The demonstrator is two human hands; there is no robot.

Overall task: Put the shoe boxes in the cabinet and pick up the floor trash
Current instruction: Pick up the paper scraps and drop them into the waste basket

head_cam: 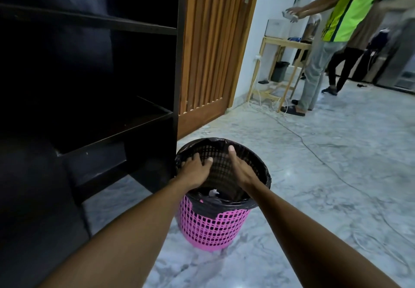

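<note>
Fingers (190, 159) of the left hand (195, 170) spread apart, loosely curled, palm down over the left half of the bin mouth; nothing gripped. Fingertips lie at or just above the black liner (224, 204) on the left rim; contact cannot be confirmed

Cabinet (89, 85): dark, open-fronted, fills left of view. Shelves visible are in deep shadow; no shoe boxes can be made out on them. Right edge of the cabinet stands just beside the bin

Waste bin (213, 227): pink plastic lattice, upright on the marble floor (325, 186), black bag folded over its rim. White crumpled scrap (213, 192) lies inside near the close wall, on dark contents

Right hand (239, 170): flat, fingers together and extended, edge-on over the right half of the bin mouth, tips pointing toward the far rim. Holds nothing. Both forearms reach in from the bottom of the frame

Slatted wooden door (208, 51) behind the bin, next to the cabinet

Farther right: light wooden table (283, 63) against the white wall, dark bucket under it, cables trailing across the floor. Person in a bright green shirt (352, 11) stands beside the table, arm stretched out
</note>
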